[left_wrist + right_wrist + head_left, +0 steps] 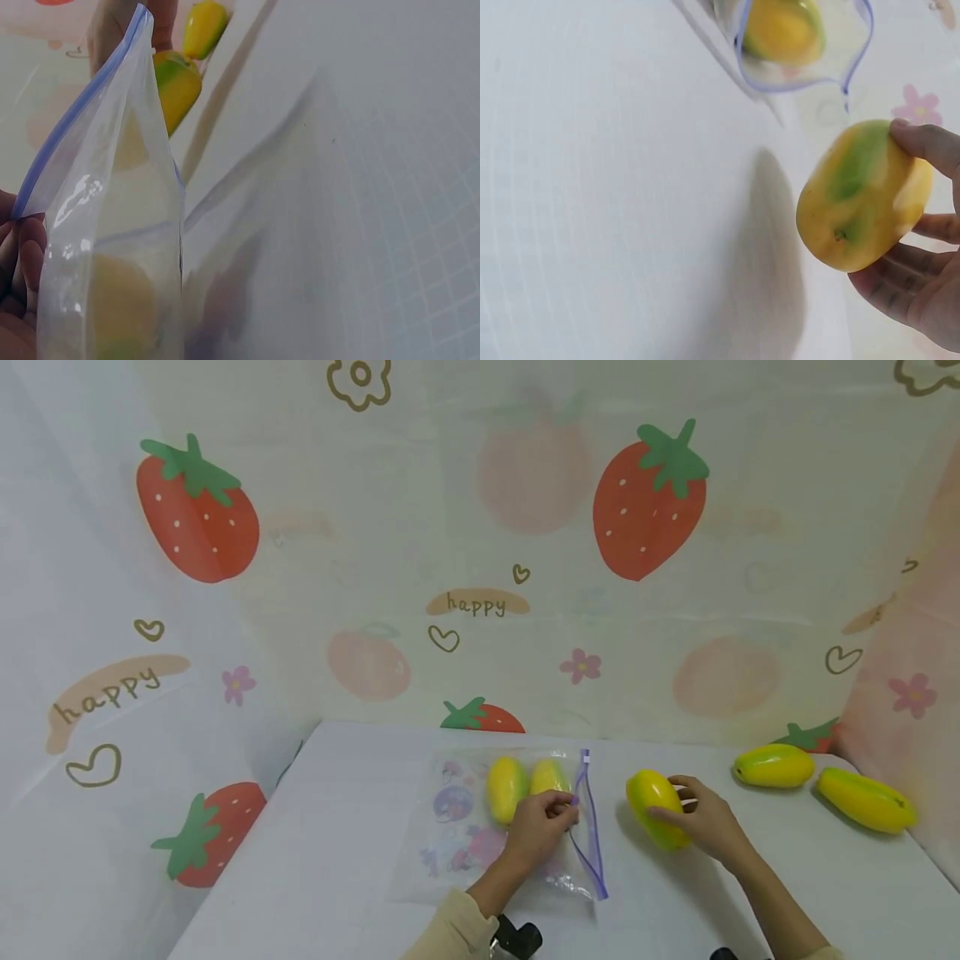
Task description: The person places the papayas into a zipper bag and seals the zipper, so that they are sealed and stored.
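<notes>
Yellow-green fruit [649,792] hangs above a white table [300,860], the person's right hand [705,821] curled round it, thumb and fingers clamped on its sides. Nearby, I see the left hand [538,828] pinch the purple-edged mouth of a clear bag [442,885], open, with two similar fruits [507,787] inside. Two more fruits [776,767] lie on the table's right side.

Strawberry-print backdrop [450,543] upright behind white table [322,852].

The left hand [536,828] pinches, fingers [31,262] curled; the right hand [707,823] grips with thumb [928,141] and fingers [889,291] apart, its bare forearm [778,897] slanting inward.
</notes>
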Demonstrator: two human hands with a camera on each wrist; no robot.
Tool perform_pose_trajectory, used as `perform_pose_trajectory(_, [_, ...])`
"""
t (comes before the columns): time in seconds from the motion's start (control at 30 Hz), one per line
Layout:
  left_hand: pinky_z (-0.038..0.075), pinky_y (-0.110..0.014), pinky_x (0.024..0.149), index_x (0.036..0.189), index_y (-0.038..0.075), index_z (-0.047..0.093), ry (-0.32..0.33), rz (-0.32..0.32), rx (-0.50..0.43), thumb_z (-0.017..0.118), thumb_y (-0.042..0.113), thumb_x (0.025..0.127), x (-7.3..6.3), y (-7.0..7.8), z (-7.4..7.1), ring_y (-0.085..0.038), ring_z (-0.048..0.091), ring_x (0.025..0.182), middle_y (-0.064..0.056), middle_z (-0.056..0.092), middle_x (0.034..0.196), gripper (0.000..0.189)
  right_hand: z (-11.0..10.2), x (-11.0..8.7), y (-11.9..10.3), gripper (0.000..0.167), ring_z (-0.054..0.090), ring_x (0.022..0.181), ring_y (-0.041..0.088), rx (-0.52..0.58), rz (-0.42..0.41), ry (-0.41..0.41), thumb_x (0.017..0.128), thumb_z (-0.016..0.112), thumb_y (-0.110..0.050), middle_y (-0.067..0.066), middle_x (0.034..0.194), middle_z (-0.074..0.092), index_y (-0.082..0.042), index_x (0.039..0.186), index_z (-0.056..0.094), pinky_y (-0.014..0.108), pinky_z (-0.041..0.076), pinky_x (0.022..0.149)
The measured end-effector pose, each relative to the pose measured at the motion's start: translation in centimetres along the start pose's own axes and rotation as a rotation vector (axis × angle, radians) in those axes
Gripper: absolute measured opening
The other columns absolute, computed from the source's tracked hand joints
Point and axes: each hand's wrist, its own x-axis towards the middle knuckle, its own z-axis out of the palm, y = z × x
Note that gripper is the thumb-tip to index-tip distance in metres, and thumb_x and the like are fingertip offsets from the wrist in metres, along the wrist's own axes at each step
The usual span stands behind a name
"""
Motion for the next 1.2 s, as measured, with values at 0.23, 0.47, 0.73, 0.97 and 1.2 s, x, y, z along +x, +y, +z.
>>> perform_pose_trajectory(0.23, [0.048, -0.014, 0.066, 0.107, 0.002, 0.071, -0.001, -0.010, -0.017, 0.065, 0.015, 0.091, 0.0, 0.0, 0.0, 0.000, 0.055, 0.068, -0.005, 0.072, 0.083, 0.021, 2.2, 0.0, -2.1, 0.077, 0.061, 0.105, 0.034, 0.021, -0.016, -0.018, 0.084, 0.071, -0.048, 0.029, 0.127, 0.056, 0.000, 0.138, 0.044, 0.041, 0.056, 0.081])
perform_pose_trajectory(0.47, [0.048, -0.014, 0.065, 0.107, 0.000, 0.071, -0.006, -0.005, -0.017, 0.066, 0.017, 0.091, -0.1, 0.2, 0.0, 0.001, 0.056, 0.067, -0.006, 0.073, 0.084, 0.024, 4.2, 0.2, -3.5, 0.074, 0.063, 0.100, 0.029, 0.039, -0.041, -0.009, 0.082, 0.073, -0.047, 0.025, 0.122, 0.062, -0.001, 0.134, 0.050, 0.040, 0.056, 0.080])
perform_pose_trajectory(0.73, [0.049, -0.014, 0.066, 0.106, 0.000, 0.071, -0.014, 0.017, 0.000, 0.066, 0.017, 0.090, 0.0, 0.0, 0.0, 0.000, 0.055, 0.067, -0.007, 0.071, 0.082, 0.024, 5.7, 0.6, -4.1, 0.070, 0.064, 0.097, 0.028, 0.082, -0.055, 0.011, 0.082, 0.075, -0.044, 0.024, 0.116, 0.065, 0.000, 0.131, 0.052, 0.038, 0.057, 0.078])
perform_pose_trajectory(0.97, [0.048, -0.014, 0.064, 0.105, 0.001, 0.072, -0.037, 0.020, 0.022, 0.065, 0.018, 0.091, 0.0, -0.2, 0.2, 0.000, 0.054, 0.066, -0.005, 0.071, 0.082, 0.023, 6.6, 0.8, -4.5, 0.070, 0.062, 0.097, 0.028, 0.114, -0.004, 0.024, 0.083, 0.072, -0.048, 0.024, 0.117, 0.063, -0.001, 0.132, 0.053, 0.033, 0.055, 0.072])
perform_pose_trajectory(1.2, [0.050, -0.015, 0.065, 0.106, 0.001, 0.071, -0.044, 0.025, 0.007, 0.065, 0.017, 0.092, -0.2, -0.1, 0.0, -0.001, 0.056, 0.067, -0.006, 0.071, 0.082, 0.022, 6.9, 0.9, -4.6, 0.074, 0.062, 0.100, 0.030, 0.239, 0.032, -0.019, 0.086, 0.070, -0.045, 0.030, 0.127, 0.056, 0.002, 0.138, 0.046, 0.030, 0.056, 0.068])
